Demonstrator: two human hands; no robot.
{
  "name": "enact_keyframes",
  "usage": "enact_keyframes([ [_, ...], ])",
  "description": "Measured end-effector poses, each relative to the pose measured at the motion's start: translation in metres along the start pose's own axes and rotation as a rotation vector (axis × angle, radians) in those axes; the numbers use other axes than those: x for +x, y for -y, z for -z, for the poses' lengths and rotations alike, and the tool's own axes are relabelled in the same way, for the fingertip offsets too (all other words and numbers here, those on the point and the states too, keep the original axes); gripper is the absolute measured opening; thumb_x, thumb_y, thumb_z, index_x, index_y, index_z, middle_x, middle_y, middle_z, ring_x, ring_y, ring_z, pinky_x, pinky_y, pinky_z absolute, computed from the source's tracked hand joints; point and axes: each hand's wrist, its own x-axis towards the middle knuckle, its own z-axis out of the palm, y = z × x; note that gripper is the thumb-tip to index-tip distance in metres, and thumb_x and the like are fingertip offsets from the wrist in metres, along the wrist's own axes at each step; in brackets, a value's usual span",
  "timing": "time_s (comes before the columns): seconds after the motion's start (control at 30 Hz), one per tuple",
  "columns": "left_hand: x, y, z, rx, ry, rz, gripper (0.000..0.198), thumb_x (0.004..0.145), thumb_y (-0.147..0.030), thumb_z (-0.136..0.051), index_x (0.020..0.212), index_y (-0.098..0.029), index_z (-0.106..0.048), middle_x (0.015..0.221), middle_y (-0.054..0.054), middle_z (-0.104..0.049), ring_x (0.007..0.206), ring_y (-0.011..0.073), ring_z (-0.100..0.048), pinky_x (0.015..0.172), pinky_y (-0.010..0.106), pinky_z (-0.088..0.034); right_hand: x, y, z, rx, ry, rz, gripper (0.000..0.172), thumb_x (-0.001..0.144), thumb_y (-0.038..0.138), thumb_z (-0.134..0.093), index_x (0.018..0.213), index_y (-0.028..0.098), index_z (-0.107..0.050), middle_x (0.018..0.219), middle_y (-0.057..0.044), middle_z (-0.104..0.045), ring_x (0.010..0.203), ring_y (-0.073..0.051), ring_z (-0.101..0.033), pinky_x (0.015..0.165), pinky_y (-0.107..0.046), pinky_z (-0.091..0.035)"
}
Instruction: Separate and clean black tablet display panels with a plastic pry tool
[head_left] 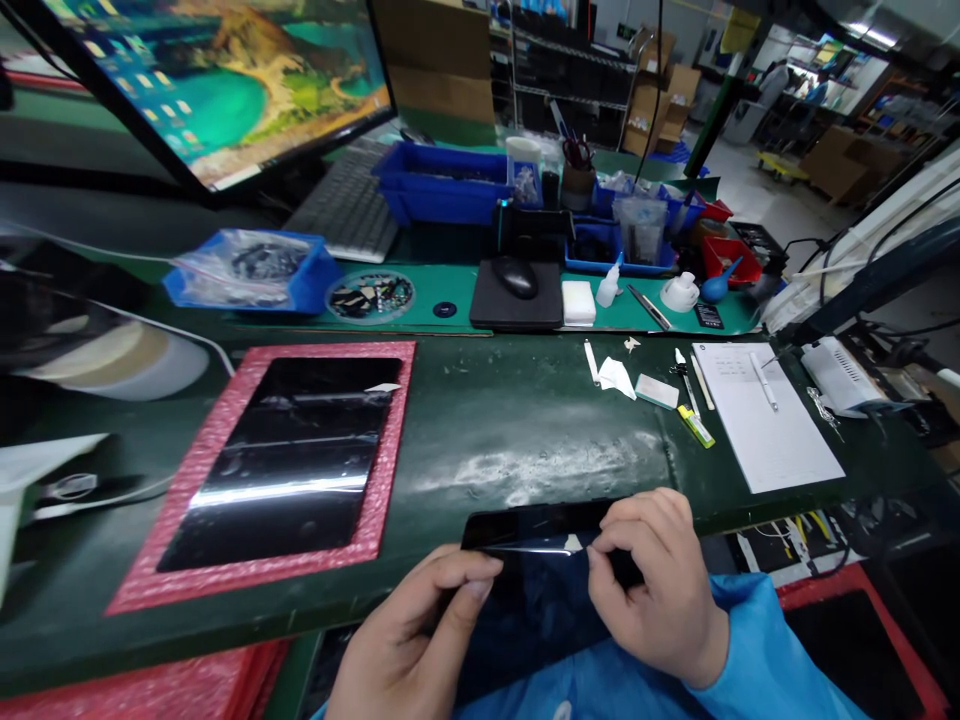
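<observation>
A glossy black screen panel point(536, 600) is tilted at the table's front edge, close against my body. My left hand point(424, 630) pinches its left side between thumb and fingers. At the upper right of the panel, my right hand point(656, 580) has thumb and fingertips pressed together. Just beside those fingertips is a small pale tab point(572, 543) on the glossy surface. Whether the right fingers grip the panel's edge, a film or the tab cannot be made out. To the left, another black screen panel point(289, 450) lies flat on pink bubble wrap point(394, 440).
A notepad point(787, 450) with a pen point(763, 382) lies at the right. Near it are a whitish block point(657, 391) and a yellow-green packet point(696, 426). Behind stand blue bins point(450, 195), a mouse point(515, 277), a dropper bottle point(609, 287) and a monitor point(247, 90).
</observation>
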Motion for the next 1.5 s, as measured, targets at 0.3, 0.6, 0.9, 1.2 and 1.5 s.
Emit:
enact_keyframes([
  [0.3, 0.006, -0.001, -0.001, -0.031, -0.021, 0.003, 0.04, 0.102, -0.072, -0.089, 0.089, -0.036, -0.098, 0.081, 0.001, -0.092, 0.07, 0.0228, -0.092, 0.069, 0.02, -0.075, -0.007, -0.008, 0.004, 0.018, 0.023, 0.025, 0.017, 0.105, 0.01, -0.071, 0.111, 0.026, -0.075, 0.095, 0.0, -0.088, 0.083, -0.023, -0.089, 0.08, -0.048, -0.066],
  [0.6, 0.0, 0.001, 0.003, -0.017, -0.008, -0.047, 0.032, 0.104, -0.062, -0.089, 0.086, -0.036, -0.096, 0.079, 0.0, -0.089, 0.063, 0.0223, -0.088, 0.063, 0.021, -0.073, -0.006, -0.002, 0.004, 0.058, -0.003, 0.037, 0.018, 0.104, 0.008, -0.074, 0.106, 0.026, -0.076, 0.09, 0.002, -0.088, 0.076, -0.02, -0.085, 0.076, -0.046, -0.064],
  [0.9, -0.007, 0.011, 0.007, 0.006, 0.045, 0.025, 0.031, 0.103, -0.061, -0.088, 0.09, -0.034, -0.097, 0.085, 0.004, -0.09, 0.071, 0.0272, -0.088, 0.068, 0.029, -0.076, -0.003, 0.006, 0.0, 0.014, -0.059, 0.039, 0.021, 0.1, 0.007, -0.071, 0.099, 0.029, -0.072, 0.084, 0.004, -0.085, 0.072, -0.02, -0.082, 0.072, -0.044, -0.062],
  [1.2, -0.012, 0.018, 0.008, 0.005, 0.09, 0.076, 0.031, 0.105, -0.06, -0.086, 0.093, -0.034, -0.097, 0.093, 0.005, -0.091, 0.081, 0.0289, -0.089, 0.077, 0.032, -0.077, 0.001, 0.006, 0.0, 0.016, -0.043, 0.033, 0.022, 0.097, 0.006, -0.072, 0.095, 0.028, -0.069, 0.081, 0.004, -0.08, 0.073, -0.019, -0.079, 0.074, -0.042, -0.06],
  [1.5, -0.009, 0.013, 0.002, -0.009, 0.043, 0.032, 0.029, 0.104, -0.057, -0.088, 0.091, -0.033, -0.096, 0.088, 0.005, -0.091, 0.075, 0.0267, -0.089, 0.071, 0.028, -0.076, 0.001, 0.005, -0.001, 0.019, -0.036, 0.024, 0.02, 0.098, 0.007, -0.071, 0.096, 0.026, -0.07, 0.083, 0.004, -0.08, 0.074, -0.017, -0.077, 0.076, -0.041, -0.058],
])
